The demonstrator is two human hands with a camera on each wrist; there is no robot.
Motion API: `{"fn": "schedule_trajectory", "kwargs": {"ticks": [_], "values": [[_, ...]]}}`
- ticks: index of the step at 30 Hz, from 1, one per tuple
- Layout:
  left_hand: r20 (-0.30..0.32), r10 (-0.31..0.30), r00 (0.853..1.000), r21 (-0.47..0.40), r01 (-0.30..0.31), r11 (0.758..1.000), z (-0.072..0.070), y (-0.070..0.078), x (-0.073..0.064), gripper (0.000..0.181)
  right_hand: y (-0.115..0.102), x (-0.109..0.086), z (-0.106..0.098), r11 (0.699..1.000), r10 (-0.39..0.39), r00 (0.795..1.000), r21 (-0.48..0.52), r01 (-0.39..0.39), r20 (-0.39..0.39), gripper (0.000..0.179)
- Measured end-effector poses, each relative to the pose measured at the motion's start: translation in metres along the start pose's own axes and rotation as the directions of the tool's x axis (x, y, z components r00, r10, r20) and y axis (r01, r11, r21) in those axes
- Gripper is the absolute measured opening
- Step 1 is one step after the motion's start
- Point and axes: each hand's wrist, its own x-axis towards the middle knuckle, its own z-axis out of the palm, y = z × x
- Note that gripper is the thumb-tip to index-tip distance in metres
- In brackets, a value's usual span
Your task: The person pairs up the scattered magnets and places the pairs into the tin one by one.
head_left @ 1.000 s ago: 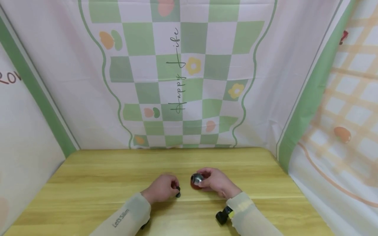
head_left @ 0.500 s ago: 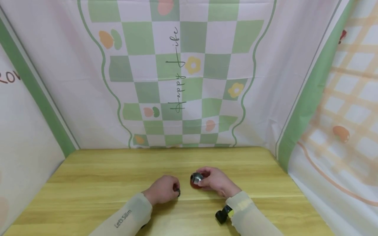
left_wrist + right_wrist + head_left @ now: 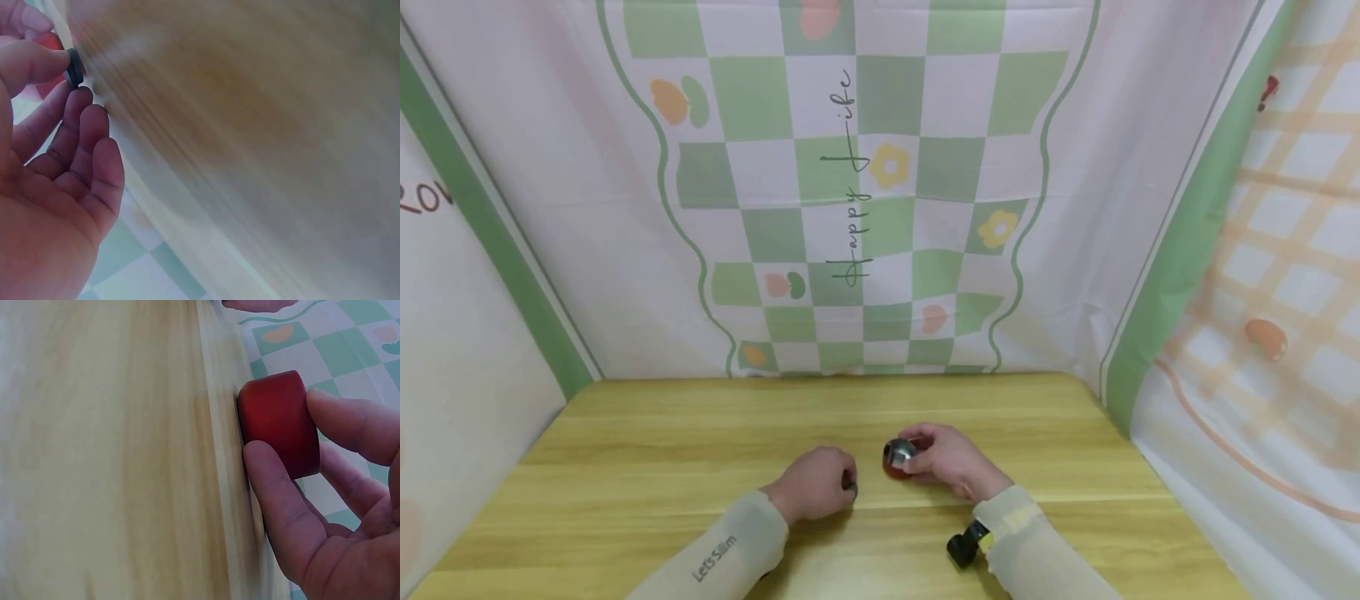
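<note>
My left hand (image 3: pixel 814 483) is over the middle of the table, pinching a small black disc (image 3: pixel 74 69) on edge between thumb and fingertips. Its other fingers are loosely bent, as the left wrist view shows. To its right, my right hand (image 3: pixel 953 463) holds a short, squat red cylinder (image 3: pixel 275 422) by its sides, thumb on one side and fingers on the other. Seen from the head, the cylinder's top is shiny silver and dark, and its red side shows low down. It is right at the tabletop. A narrow gap separates the two hands.
The wooden table (image 3: pixel 700 425) reaches back to a hanging cloth (image 3: pixel 887 225) with green and white checks. More cloth hangs at both sides. A black wrist camera (image 3: pixel 962 550) hangs below the right sleeve.
The black disc has turned in my left fingers and now shows less below the fingertips. The left hand has shifted very slightly; the right hand and red cylinder have stayed in place.
</note>
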Motion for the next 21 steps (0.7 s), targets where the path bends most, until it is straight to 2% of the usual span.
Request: {"fn": "schedule_trajectory", "kwargs": {"ticks": [4,10,14,17,21], "values": [[-0.010,-0.018,1.000,-0.061,0.017,0.998,-0.002,0.003,0.000,0.008,0.000,0.000,0.000,1.000,-0.002,1.000,0.001,0.002,0.001,0.053],[-0.083,-0.017,0.996,-0.173,0.003,0.985,-0.003,0.004,0.006,0.004,0.000,0.000,0.000,1.000,0.000,1.000,0.007,0.000,0.001,0.053],[-0.116,-0.022,0.993,-0.238,-0.007,0.971,-0.009,0.008,0.011,0.004,0.000,0.000,-0.001,1.000,0.004,1.000,0.012,-0.004,0.005,0.055],[-0.141,-0.022,0.990,-0.256,-0.015,0.967,-0.012,0.012,0.015,0.004,-0.001,-0.001,-0.001,1.000,0.002,1.000,0.012,-0.002,0.011,0.056],[-0.169,-0.021,0.985,-0.232,-0.019,0.972,-0.012,0.013,0.022,0.004,-0.001,-0.002,-0.001,1.000,-0.002,1.000,0.012,0.002,0.017,0.056]]}}
